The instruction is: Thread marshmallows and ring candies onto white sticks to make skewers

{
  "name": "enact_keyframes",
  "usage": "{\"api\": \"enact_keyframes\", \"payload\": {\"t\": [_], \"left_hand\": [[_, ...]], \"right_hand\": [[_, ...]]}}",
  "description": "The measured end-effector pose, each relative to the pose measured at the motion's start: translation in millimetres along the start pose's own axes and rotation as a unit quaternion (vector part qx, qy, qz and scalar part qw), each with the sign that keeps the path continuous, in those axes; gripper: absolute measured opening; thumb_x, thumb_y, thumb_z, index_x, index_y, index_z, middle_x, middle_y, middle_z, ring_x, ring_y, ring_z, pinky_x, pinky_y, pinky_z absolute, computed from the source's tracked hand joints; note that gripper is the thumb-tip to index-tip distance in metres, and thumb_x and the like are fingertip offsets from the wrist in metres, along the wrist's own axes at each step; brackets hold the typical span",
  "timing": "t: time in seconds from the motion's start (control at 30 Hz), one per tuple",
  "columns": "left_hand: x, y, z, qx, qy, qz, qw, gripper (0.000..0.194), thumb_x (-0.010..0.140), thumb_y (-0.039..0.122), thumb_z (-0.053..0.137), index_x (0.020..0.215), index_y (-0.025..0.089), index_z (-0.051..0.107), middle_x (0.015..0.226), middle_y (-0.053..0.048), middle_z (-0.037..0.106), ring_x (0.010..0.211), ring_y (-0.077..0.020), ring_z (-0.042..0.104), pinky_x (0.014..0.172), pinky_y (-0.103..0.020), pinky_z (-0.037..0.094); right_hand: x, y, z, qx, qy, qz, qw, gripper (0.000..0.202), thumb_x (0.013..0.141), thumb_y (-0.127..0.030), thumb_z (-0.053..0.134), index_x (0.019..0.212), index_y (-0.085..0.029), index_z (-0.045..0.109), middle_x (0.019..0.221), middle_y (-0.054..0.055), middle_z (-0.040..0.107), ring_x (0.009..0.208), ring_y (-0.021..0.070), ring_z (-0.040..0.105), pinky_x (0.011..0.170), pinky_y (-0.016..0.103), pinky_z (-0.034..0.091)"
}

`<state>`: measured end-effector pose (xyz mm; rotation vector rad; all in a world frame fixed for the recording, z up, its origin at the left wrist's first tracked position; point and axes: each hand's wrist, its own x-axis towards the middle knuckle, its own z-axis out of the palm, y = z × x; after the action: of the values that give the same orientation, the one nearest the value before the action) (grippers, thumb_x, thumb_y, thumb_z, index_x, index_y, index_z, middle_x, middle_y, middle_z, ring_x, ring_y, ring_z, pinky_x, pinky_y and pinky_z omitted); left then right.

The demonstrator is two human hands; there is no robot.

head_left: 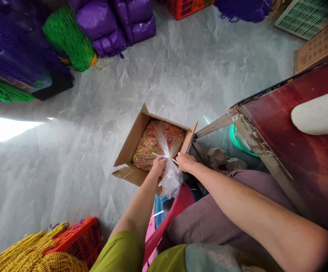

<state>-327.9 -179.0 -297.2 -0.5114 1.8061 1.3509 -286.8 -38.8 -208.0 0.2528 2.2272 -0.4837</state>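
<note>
A clear plastic bag (pixel 174 134) full of small red, orange, yellow and green pieces sits inside an open cardboard box (pixel 132 136) on the floor. Its neck is gathered and cinched by a thin white tie (pixel 174 160), with the loose plastic top hanging toward me. My left hand (pixel 158 165) is closed at the left side of the neck, its fingertips partly hidden by the plastic. On the other side my right hand (pixel 185 162) pinches at an end of the tie. What exactly the small pieces are is too small to tell.
A dark red table (pixel 288 113) with a rusty metal frame stands close on my right. Orange crates (pixel 81 241) and yellow cords (pixel 33 249) lie lower left. Purple packages (pixel 98 22) and a green cord bundle (pixel 67 37) are at the upper left.
</note>
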Motion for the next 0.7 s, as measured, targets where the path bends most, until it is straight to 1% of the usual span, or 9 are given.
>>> {"api": "enact_keyframes", "payload": {"t": [0.07, 0.13, 0.2, 0.23, 0.3, 0.43, 0.53, 0.63, 0.7], "left_hand": [[-1.8, 1.4, -4.3, 0.083, 0.045, 0.032, 0.995, 0.021, 0.082, 0.032, 0.054, 0.086, 0.012, 0.059, 0.083, -0.003, 0.061, 0.074, -0.0131, 0.058, 0.067, -0.029, 0.048], [-5.0, 3.2, -7.9, 0.155, 0.086, 0.067, 0.982, 0.015, 0.077, 0.029, 0.06, 0.08, 0.014, 0.061, 0.082, -0.005, 0.063, 0.084, -0.0175, 0.058, 0.073, -0.03, 0.046], [-7.1, 6.6, -8.8, 0.215, 0.097, 0.104, 0.966, 0.01, 0.075, 0.026, 0.061, 0.079, 0.017, 0.064, 0.084, -0.006, 0.065, 0.093, -0.0205, 0.057, 0.079, -0.029, 0.044], [-7.0, 9.2, -8.4, 0.243, 0.088, 0.12, 0.958, 0.009, 0.075, 0.025, 0.061, 0.081, 0.019, 0.064, 0.087, -0.006, 0.065, 0.096, -0.0206, 0.056, 0.081, -0.029, 0.043], [-4.0, 15.9, -6.7, 0.3, 0.049, 0.139, 0.942, 0.011, 0.077, 0.025, 0.06, 0.084, 0.019, 0.065, 0.091, -0.005, 0.065, 0.095, -0.0192, 0.057, 0.083, -0.03, 0.044], [9.2, 32.9, -6.3, 0.415, -0.056, 0.131, 0.899, 0.024, 0.083, 0.032, 0.054, 0.097, 0.013, 0.06, 0.099, -0.005, 0.061, 0.089, -0.0176, 0.058, 0.077, -0.035, 0.049], [18.3, 44.0, -6.0, 0.487, -0.121, 0.128, 0.856, 0.027, 0.085, 0.033, 0.051, 0.104, 0.015, 0.058, 0.106, -0.006, 0.058, 0.092, -0.0188, 0.057, 0.078, -0.035, 0.049], [23.2, 49.8, 0.2, 0.548, -0.159, 0.128, 0.811, 0.03, 0.085, 0.032, 0.051, 0.109, 0.015, 0.055, 0.111, -0.007, 0.056, 0.096, -0.0196, 0.056, 0.081, -0.038, 0.048], [23.3, 49.5, 6.4, 0.582, -0.169, 0.13, 0.785, 0.032, 0.085, 0.032, 0.051, 0.112, 0.015, 0.053, 0.113, -0.008, 0.055, 0.097, -0.0194, 0.056, 0.082, -0.04, 0.048]], "right_hand": [[2.0, 3.0, -1.3, 0.006, 0.009, 0.003, 1.0, 0.032, 0.086, -0.033, 0.051, 0.113, -0.017, 0.053, 0.117, 0.008, 0.053, 0.1, 0.0187, 0.054, 0.084, 0.04, 0.046], [2.7, 5.8, -2.4, 0.013, 0.013, 0.008, 1.0, 0.033, 0.086, -0.034, 0.05, 0.114, -0.016, 0.052, 0.117, 0.008, 0.053, 0.099, 0.0187, 0.054, 0.083, 0.04, 0.047], [2.2, 7.0, -3.8, 0.023, 0.006, 0.008, 1.0, 0.033, 0.086, -0.034, 0.05, 0.114, -0.017, 0.051, 0.114, 0.008, 0.054, 0.096, 0.0179, 0.055, 0.081, 0.039, 0.048], [1.4, 6.7, -4.7, 0.028, 0.001, 0.004, 1.0, 0.033, 0.086, -0.034, 0.05, 0.114, -0.017, 0.052, 0.112, 0.007, 0.055, 0.095, 0.0174, 0.056, 0.08, 0.038, 0.048], [-0.8, 4.8, -6.9, 0.038, -0.01, -0.014, 0.999, 0.031, 0.086, -0.034, 0.05, 0.112, -0.016, 0.053, 0.11, 0.007, 0.056, 0.093, 0.0169, 0.056, 0.079, 0.037, 0.048], [-6.4, 0.5, -10.1, 0.048, -0.018, -0.043, 0.998, 0.03, 0.086, -0.034, 0.05, 0.11, -0.016, 0.054, 0.111, 0.007, 0.056, 0.095, 0.0174, 0.056, 0.08, 0.038, 0.048], [-8.6, -2.2, -8.0, 0.052, -0.022, -0.048, 0.997, 0.031, 0.086, -0.034, 0.05, 0.111, -0.016, 0.054, 0.112, 0.007, 0.055, 0.095, 0.0175, 0.056, 0.081, 0.038, 0.048], [-8.6, -5.8, -1.8, 0.054, -0.027, -0.048, 0.997, 0.031, 0.086, -0.034, 0.05, 0.111, -0.016, 0.053, 0.111, 0.007, 0.056, 0.094, 0.0171, 0.056, 0.08, 0.038, 0.048], [-8.1, -7.6, 2.7, 0.05, -0.031, -0.045, 0.997, 0.031, 0.086, -0.034, 0.05, 0.111, -0.016, 0.053, 0.11, 0.007, 0.056, 0.093, 0.0169, 0.056, 0.079, 0.037, 0.048]]}}
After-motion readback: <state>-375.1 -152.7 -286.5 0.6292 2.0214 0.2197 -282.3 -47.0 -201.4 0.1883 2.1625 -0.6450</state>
